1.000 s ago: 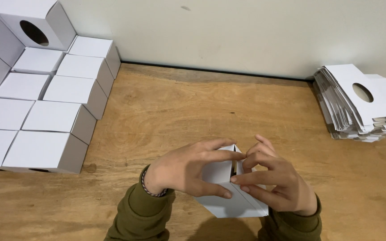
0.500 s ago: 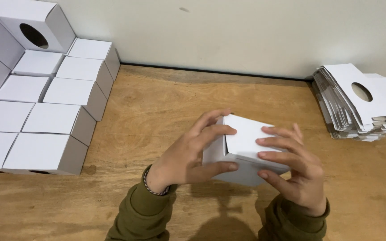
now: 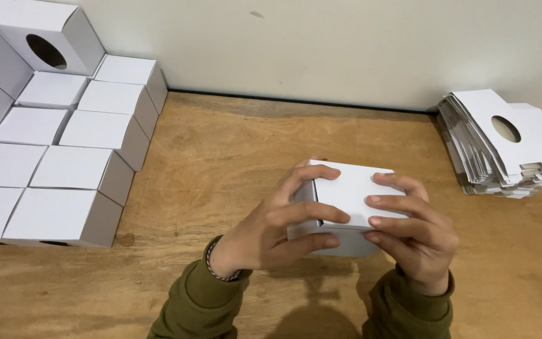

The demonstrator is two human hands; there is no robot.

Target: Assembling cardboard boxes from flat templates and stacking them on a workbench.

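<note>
Small white box (image 3: 346, 204) at table centre, gripped from both sides: left hand (image 3: 271, 229) fingers curled over its 9 o'clock edge, right hand (image 3: 409, 229) fingers flat on top at 3 o'clock.

Judgement: top flap seems half seated; press evenly, thumbs bracing underneath, keep corners square, avoid crushing walls.

Count: one box in hands; roughly thirteen folded boxes (image 3: 64, 163) at 9–10 o'clock, some cropped, so uncertain; one stack of flat blanks (image 3: 503, 147) at 2 o'clock. Wooden table (image 3: 221, 150).

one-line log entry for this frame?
left hand: grips white box | right hand: grips box | folded boxes: left | flat blanks: right
</note>
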